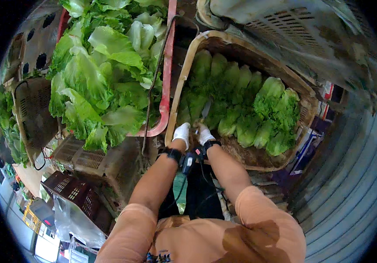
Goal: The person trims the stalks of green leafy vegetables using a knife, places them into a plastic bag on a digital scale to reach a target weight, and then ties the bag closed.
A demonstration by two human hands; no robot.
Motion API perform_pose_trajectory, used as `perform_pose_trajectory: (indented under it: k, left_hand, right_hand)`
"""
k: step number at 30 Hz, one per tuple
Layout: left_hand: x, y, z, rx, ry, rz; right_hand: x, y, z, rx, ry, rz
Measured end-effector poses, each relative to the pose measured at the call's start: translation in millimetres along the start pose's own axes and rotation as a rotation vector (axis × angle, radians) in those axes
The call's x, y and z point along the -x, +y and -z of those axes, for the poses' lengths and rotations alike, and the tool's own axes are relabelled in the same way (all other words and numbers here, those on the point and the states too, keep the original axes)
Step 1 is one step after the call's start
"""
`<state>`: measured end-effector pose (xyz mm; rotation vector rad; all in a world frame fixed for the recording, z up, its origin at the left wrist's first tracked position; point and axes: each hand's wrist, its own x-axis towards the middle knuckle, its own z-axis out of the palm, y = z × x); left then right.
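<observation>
My right hand (204, 134), in a white glove, is closed at the near left of a tan crate. A knife (207, 108) sticks out from it, its blade pointing away over the greens. Just left of it is my left hand (182, 132), also gloved, its fingers drawn together; what they hold, if anything, does not show clearly. Between the hands is a small brownish patch, too blurred to name. Heads of leafy lettuce (230, 81) lie packed in rows inside the tan crate (183, 83), with brighter heads (278, 111) stacked on the right.
A red-rimmed crate (167, 65) heaped with loose lettuce leaves (103, 72) stands to the left. A dark cable (150, 94) hangs over its rim. More crates, a brown one (68, 193) among them, stand at lower left. Corrugated metal (348, 175) rises on the right.
</observation>
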<state>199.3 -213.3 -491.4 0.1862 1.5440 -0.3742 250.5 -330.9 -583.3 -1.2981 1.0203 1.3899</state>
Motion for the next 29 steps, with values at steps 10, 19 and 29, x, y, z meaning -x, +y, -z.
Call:
perform_pose_trajectory:
  k: [10,19,29]
  left_hand:
    - [-2,4,-46,-0.096,-0.181,-0.002]
    - [141,36,-50,-1.146,0.263,-1.022]
    - [326,50,15,-1.02,-0.462,-1.64]
  right_hand:
    - [109,-70,31,0.169,-0.083,0.532]
    - [207,-129,27,0.522,0.244,0.821]
    - [472,-131,-57,0.506,-0.418,0.76]
